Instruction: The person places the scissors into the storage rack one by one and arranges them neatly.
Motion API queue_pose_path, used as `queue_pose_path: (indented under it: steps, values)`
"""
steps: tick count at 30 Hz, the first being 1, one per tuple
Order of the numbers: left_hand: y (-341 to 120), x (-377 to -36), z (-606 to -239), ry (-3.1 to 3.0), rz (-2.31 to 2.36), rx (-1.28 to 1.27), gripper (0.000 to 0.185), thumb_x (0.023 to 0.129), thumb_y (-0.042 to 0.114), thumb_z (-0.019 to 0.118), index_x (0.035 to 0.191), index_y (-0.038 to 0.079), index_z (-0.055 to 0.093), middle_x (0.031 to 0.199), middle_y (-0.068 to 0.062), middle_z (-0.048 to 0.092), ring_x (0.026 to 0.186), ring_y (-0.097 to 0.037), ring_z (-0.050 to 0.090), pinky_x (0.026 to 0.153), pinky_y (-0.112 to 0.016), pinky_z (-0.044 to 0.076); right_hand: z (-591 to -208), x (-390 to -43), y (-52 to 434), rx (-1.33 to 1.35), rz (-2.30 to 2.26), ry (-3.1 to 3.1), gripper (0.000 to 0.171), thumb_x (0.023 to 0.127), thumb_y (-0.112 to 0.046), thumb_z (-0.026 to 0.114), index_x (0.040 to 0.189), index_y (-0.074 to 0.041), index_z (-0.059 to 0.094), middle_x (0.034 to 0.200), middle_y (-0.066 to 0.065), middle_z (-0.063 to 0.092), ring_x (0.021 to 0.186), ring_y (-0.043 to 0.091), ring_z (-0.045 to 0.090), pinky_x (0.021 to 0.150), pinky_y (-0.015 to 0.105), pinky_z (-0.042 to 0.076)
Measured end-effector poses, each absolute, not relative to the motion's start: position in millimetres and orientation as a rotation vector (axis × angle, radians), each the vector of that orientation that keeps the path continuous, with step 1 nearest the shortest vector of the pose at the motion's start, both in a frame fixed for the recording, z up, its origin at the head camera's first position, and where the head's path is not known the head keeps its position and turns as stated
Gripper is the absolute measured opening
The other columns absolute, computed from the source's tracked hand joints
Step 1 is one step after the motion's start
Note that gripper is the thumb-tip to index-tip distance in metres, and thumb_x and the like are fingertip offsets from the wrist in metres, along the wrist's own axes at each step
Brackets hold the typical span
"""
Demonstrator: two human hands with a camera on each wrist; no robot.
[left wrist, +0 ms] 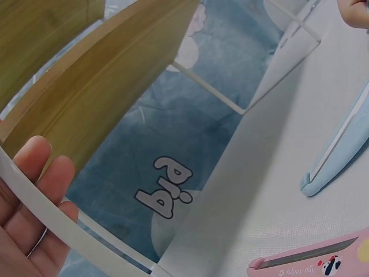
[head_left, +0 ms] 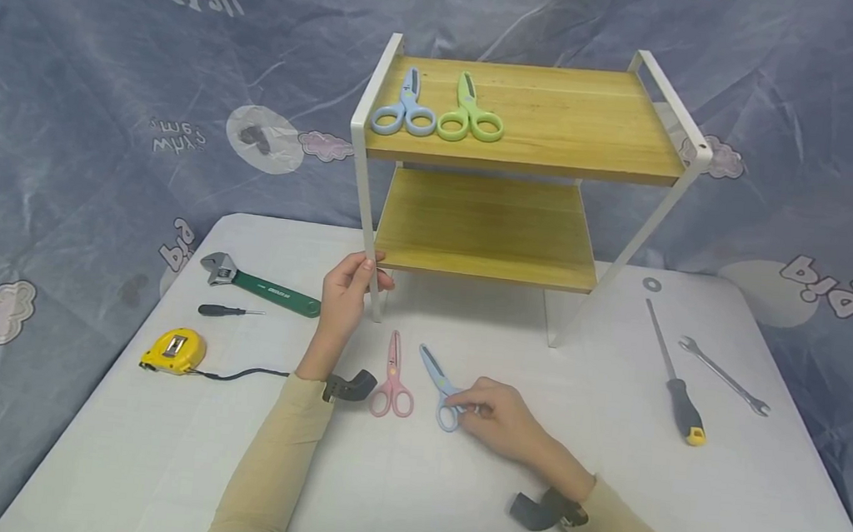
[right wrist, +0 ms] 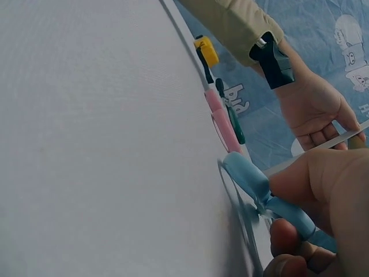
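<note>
Two hands: both at work as we look, right-hand grip (head_left: 500, 418) clamped on a handle, left-hand grip (head_left: 345, 293) wrapped round the rack's white upright (head_left: 367, 199).
Blade swing: watch this one! With the pinch at the handle end, a twist could pivot the blades left and clip the pink scissors (head_left: 392, 372) just beside them.
Handle loop: only fingertips and thumb on it, and the plastic looks smooth; too light a squeeze could let it turn or slip free.
Top board: a tug at that upright could jolt the rack, and the green scissors (head_left: 470, 111) and upper blue pair (head_left: 410, 106) lie close to the near edge; a hard enough knock might slide them over.
Dark wrist mount (head_left: 349, 386): on the left arm, beside the pink loops; a careless sweep right might brush them.
Blue scissors (head_left: 436, 371): over the near part of the desk (head_left: 417, 482), right of the pink pair; whether the tip touches down, I can't tell.
Loops and blades: right loop under the fingers, left loop free, blades running out far and left of the grip.
</note>
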State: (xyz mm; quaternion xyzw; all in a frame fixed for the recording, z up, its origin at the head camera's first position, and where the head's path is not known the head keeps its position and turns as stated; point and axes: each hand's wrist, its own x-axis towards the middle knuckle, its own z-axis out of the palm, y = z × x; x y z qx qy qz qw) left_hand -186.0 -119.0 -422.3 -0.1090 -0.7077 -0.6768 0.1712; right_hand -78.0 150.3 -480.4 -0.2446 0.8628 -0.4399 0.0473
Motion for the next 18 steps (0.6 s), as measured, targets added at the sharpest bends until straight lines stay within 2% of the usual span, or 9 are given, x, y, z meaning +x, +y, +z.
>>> queue_pose_path:
  steps: [6, 12, 18]
  values:
    - [-118.2, -185.8, -421.0, -1.988, -1.940, -0.315, 0.026, 0.106, 0.009, 0.048, 0.116, -0.008, 0.065, 0.077, -0.002, 0.075, 0.079, -0.014, 0.072, 0.079, -0.024, 0.057, -480.2, -77.6, 150.3, -0.763, -1.360, 2.623, 0.023, 0.083, -0.004, 0.068, 0.101, -0.011, 0.081, 0.081, -0.001, 0.066, 0.059, -0.003, 0.038, 0.052, 0.017, 0.036]
    - [-118.6, -185.1, -421.1, -1.992, -1.944, -0.300, 0.027, 0.107, 0.010, 0.049, 0.117, -0.007, 0.066, 0.080, -0.012, 0.075, 0.078, -0.009, 0.071, 0.079, -0.024, 0.057, -481.0, -78.1, 149.7, -0.773, -1.358, 2.627, 0.023, 0.082, -0.004, 0.069, 0.100, -0.012, 0.081, 0.081, -0.004, 0.065, 0.060, -0.003, 0.039, 0.051, 0.017, 0.037]
    - [-118.2, -185.9, -422.5, -1.999, -1.936, -0.305, 0.027, 0.107, 0.011, 0.048, 0.117, -0.007, 0.065, 0.080, -0.012, 0.075, 0.078, -0.006, 0.070, 0.079, -0.023, 0.057, -480.7, -77.6, 149.9, -0.766, -1.342, 2.637, 0.023, 0.082, -0.004, 0.070, 0.100, -0.013, 0.081, 0.080, -0.006, 0.064, 0.060, -0.003, 0.038, 0.052, 0.017, 0.037]
